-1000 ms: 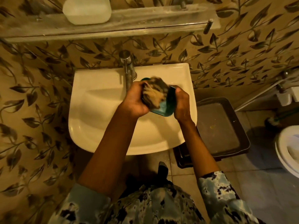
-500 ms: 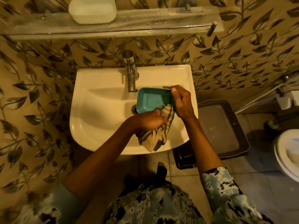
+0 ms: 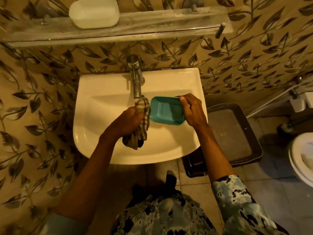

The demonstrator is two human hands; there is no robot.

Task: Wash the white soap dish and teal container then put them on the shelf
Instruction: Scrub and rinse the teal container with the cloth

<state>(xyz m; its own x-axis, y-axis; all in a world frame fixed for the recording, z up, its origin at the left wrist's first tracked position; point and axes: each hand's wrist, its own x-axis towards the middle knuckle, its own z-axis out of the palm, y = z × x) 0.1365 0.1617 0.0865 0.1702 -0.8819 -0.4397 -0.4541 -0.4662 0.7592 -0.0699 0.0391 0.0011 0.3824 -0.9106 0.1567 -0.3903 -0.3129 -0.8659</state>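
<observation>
Teal plastic is what my right hand (image 3: 193, 112) has pinched: thumb laid over the near-right rim, fingers curled along the far edge, so the teal container (image 3: 166, 110) hangs open side up over the basin of the sink (image 3: 101, 92), held from one end only. My left hand (image 3: 130, 122) is closed tight round a checked cloth (image 3: 141, 121), whose top bunch sits just under the spout of the tap (image 3: 136, 82) and whose tail dangles into the basin; the cloth lies right beside the container's left edge, though I cannot tell whether they touch. No water shows at the spout. The slip is my main worry: a one-ended pinch on what may be wet plastic could let go if I press the cloth against the free end, dropping it into the bowl. The second risk is the lift to the shelf (image 3: 152, 26), where the white soap dish (image 3: 94, 12) already sits at the left; a careless reach past the tap could knock the container loose or nudge that dish.
</observation>
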